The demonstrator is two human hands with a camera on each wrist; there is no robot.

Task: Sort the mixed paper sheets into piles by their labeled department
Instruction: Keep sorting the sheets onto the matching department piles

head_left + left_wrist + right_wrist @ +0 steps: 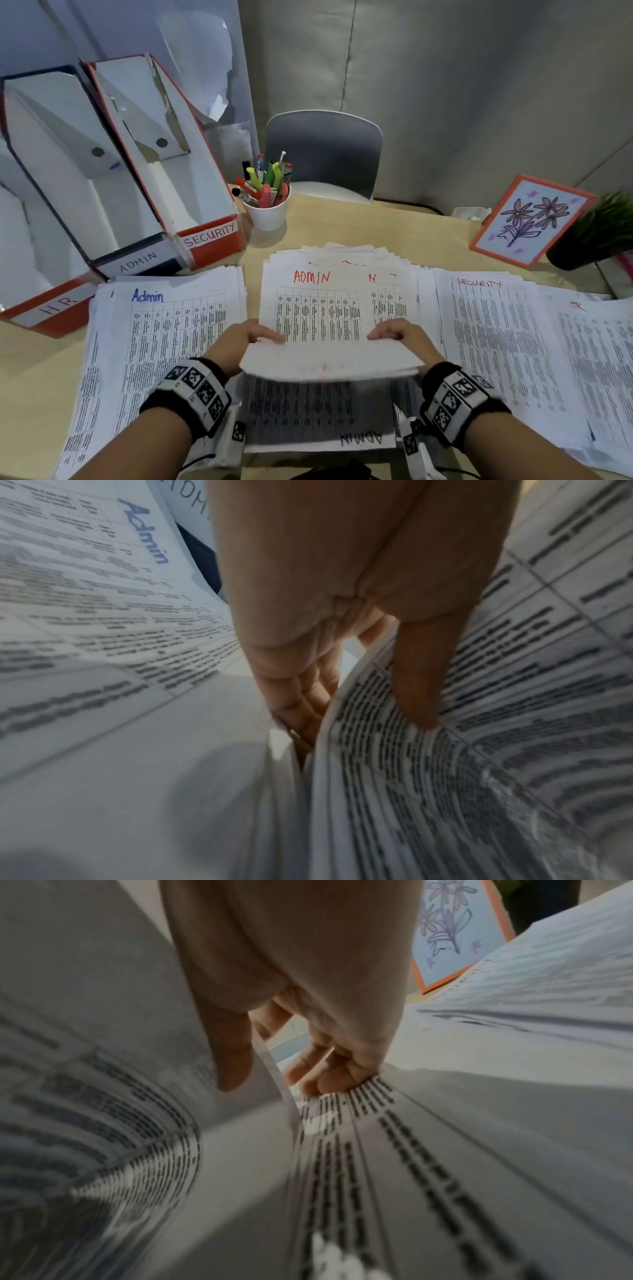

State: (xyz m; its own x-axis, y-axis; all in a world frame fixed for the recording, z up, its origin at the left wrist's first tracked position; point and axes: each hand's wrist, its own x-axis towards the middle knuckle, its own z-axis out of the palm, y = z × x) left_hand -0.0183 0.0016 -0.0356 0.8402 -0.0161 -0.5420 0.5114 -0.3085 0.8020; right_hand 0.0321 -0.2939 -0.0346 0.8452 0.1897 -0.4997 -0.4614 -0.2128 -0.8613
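Head view: both hands lift the near edge of a sheaf off the mixed stack mid-table, left hand and right hand at its sides; its top sheet reads ADMIN, so it probably belongs on the Admin pile just left.

Left wrist: thumb above, fingers beneath, the grip pinches the sheaf.

Right wrist: thumb above and fingers below pinch likewise.
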